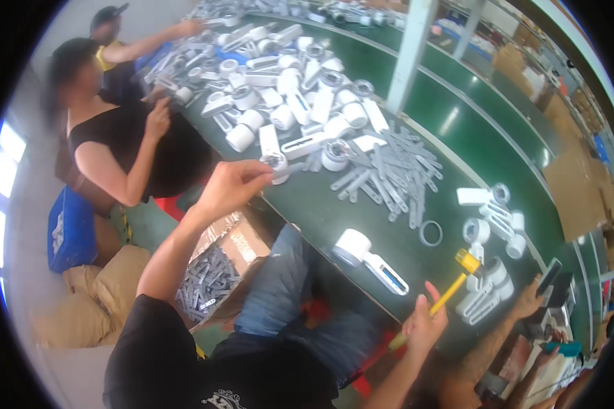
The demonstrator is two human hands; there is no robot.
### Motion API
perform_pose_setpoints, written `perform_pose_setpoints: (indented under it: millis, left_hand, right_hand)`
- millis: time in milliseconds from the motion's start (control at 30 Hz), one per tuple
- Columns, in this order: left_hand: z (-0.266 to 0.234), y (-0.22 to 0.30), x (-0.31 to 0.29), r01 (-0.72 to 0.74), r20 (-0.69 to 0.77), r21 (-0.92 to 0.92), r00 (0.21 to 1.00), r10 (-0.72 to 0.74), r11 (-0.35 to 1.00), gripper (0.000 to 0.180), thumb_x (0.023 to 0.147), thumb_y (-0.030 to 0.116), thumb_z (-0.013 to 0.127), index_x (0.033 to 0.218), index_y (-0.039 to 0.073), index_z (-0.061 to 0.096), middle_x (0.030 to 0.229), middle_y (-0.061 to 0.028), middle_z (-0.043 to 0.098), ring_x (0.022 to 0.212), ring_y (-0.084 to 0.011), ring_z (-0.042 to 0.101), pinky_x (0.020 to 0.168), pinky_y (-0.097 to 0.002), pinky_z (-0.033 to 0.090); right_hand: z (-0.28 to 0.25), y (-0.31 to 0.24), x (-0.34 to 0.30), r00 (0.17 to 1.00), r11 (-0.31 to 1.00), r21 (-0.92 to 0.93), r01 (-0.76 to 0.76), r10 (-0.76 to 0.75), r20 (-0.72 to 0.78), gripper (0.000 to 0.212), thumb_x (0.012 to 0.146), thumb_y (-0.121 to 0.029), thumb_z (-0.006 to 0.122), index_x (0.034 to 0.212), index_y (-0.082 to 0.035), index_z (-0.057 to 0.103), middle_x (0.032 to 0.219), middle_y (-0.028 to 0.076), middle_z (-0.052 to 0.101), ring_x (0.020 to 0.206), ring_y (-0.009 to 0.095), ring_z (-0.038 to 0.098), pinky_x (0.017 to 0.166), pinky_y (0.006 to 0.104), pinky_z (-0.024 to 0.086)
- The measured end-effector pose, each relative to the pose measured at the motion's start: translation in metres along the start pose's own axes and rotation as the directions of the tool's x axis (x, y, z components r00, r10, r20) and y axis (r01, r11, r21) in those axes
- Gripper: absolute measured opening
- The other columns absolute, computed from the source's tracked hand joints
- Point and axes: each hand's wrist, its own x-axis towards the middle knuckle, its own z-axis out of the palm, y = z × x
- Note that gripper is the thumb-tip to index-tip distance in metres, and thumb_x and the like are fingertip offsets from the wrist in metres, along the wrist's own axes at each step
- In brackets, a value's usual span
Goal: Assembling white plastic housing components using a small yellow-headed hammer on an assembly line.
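Note:
My left hand [233,183] reaches out over the green table [457,136] and pinches a white round plastic part [277,165] at the near edge of a big pile of white plastic housings [280,88]. My right hand [424,322] grips the yellow handle of a small mallet [458,276], its head hovering by finished white pieces. A white assembled handle piece [368,258] lies on the table between my hands.
A heap of grey flat strips [396,170] and a loose grey ring [430,233] lie mid-table. A cardboard box of grey strips [208,279] stands by my knee. Two people sit to my left, another person's hand [529,303] rests at the right. A blue crate [71,228] stands on the floor.

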Motion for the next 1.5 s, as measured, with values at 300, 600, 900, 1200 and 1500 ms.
perform_pose_setpoints:
  millis: [300,600,900,1200,1500]
  left_hand:
    - [-0.165,-0.109,0.163,0.154,-0.494,0.051,0.863,-0.109,0.987,0.044,0.097,0.04,0.066,0.115,0.001,0.076,0.084,-0.0147,0.078,0.074,-0.0208,0.076,0.072,-0.0349,0.058]
    - [-0.045,-0.027,0.141,-0.315,-0.243,0.386,0.872,0.425,0.867,0.035,0.097,0.025,0.068,0.128,0.009,0.071,0.101,-0.0155,0.077,0.085,-0.0278,0.076,0.076,-0.0381,0.057]
    - [0.129,0.017,0.065,-0.547,0.287,0.383,0.836,0.467,0.744,0.027,0.086,0.028,0.078,0.102,0.007,0.075,0.095,-0.0129,0.067,0.094,-0.0351,0.068,0.082,-0.0455,0.056]
    - [0.135,0.008,0.06,-0.35,0.086,0.171,0.936,0.34,0.921,0.017,0.088,0.017,0.075,0.1,0.004,0.075,0.093,-0.0158,0.073,0.09,-0.0355,0.07,0.081,-0.0431,0.056]
    - [0.132,0.089,-0.036,-0.301,0.489,-0.285,0.771,0.408,0.91,0.015,0.096,0.015,0.069,0.107,0.005,0.073,0.096,-0.0167,0.075,0.09,-0.0339,0.073,0.081,-0.0406,0.057]
  right_hand:
    - [0.006,0.002,0.004,1.0,0.996,-0.09,-0.002,0.004,0.025,0.035,0.103,-0.009,0.062,0.136,0.003,0.058,0.06,-0.002,0.046,0.037,0.005,0.037,0.034,0.0244,0.032]
    - [0.012,0.0,-0.001,0.996,0.99,-0.13,0.049,-0.057,-0.061,0.033,0.102,-0.01,0.065,0.133,0.002,0.062,0.058,-0.003,0.048,0.038,0.005,0.041,0.035,0.0232,0.033]
    - [0.011,-0.001,0.0,0.999,0.997,-0.072,0.028,-0.029,-0.014,0.033,0.102,-0.009,0.065,0.133,0.003,0.062,0.06,-0.003,0.05,0.04,0.004,0.042,0.037,0.0228,0.036]
    - [0.007,-0.005,0.0,1.0,0.999,-0.047,0.015,-0.015,0.006,0.032,0.102,-0.009,0.064,0.132,0.003,0.062,0.06,-0.003,0.049,0.04,0.004,0.041,0.037,0.0236,0.035]
    - [0.054,-0.025,-0.014,0.977,0.92,-0.329,0.213,-0.194,0.089,0.029,0.096,-0.009,0.074,0.123,-0.002,0.075,0.088,0.002,0.07,0.068,0.007,0.06,0.063,0.025,0.047]
